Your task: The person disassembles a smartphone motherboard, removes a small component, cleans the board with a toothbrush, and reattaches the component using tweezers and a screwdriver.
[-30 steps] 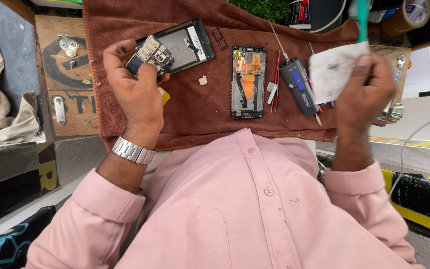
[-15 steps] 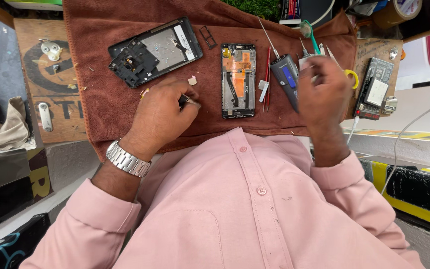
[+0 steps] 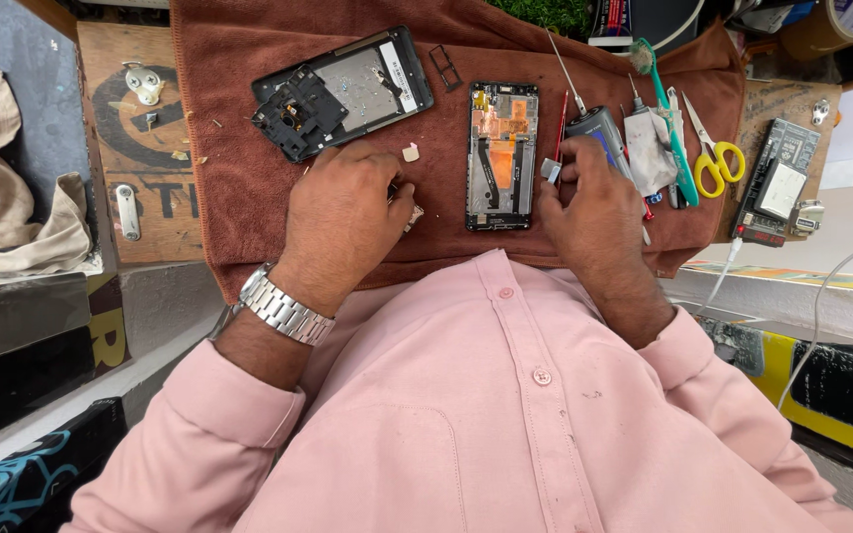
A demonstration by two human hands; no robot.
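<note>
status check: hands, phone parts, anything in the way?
Left hand on brown cloth, pinching a small part, unclear. Right hand at small tools beside opened phone body. Back frame lies apart. Nothing between the hands.

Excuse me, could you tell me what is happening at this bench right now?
A person in a pink shirt is working on a taken-apart phone laid out on a brown towel. The left hand rests on the towel beside a small loose part, just below the black back frame. The right hand is at the tools beside the opened phone body, fingers around a small metal piece. Yellow-handled scissors and a green toothbrush lie to the right.
</note>
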